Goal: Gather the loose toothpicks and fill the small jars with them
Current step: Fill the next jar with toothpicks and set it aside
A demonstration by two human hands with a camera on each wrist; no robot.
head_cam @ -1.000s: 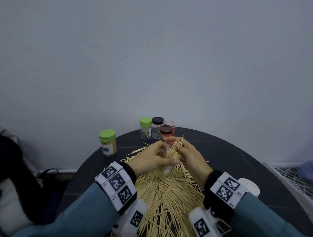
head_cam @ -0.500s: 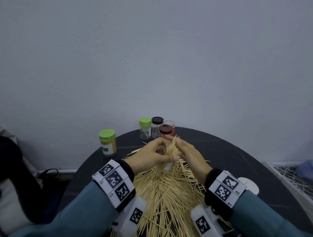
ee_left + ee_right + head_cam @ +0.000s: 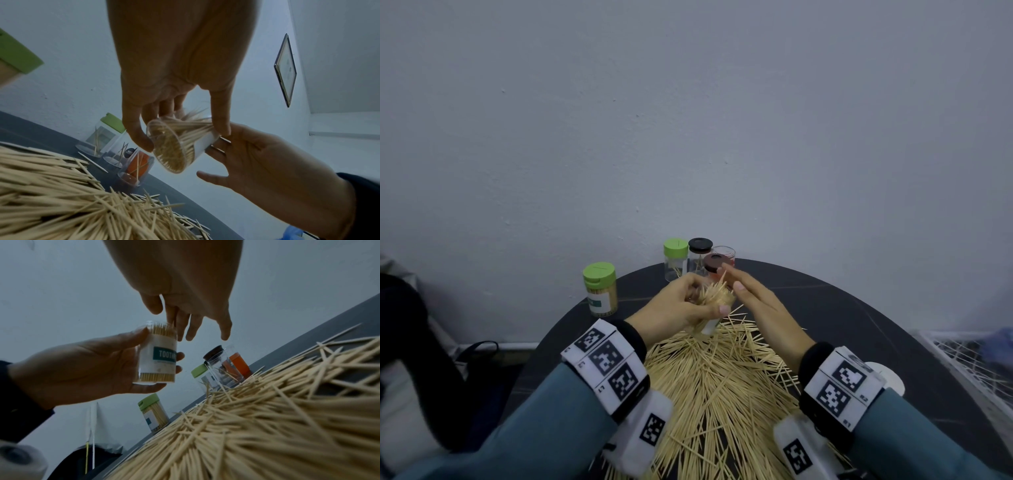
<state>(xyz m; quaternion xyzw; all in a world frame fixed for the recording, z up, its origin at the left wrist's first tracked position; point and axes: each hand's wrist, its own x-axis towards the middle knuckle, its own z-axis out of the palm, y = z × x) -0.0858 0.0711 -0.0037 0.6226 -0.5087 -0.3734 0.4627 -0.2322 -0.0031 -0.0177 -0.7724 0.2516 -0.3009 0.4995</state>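
Dark round table (image 3: 842,308), toothpick pile (image 3: 715,383). Left hand (image 3: 681,308) grips packed jar (image 3: 157,353) above pile. Right hand (image 3: 763,308), earlier pressing toothpicks in, now withdrawn, fingers straight. Jar likely full; lid next.

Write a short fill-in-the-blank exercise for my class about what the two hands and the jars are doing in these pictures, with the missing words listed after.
1. The clear jar packed with toothpicks is gripped by the person's ____ hand.
2. The right hand has straight fingers and holds ____.
3. The loose toothpicks lie heaped on a dark round ____.
4. The full jar standing alone at the left has a ____ lid.

Missing words: left; nothing; table; green
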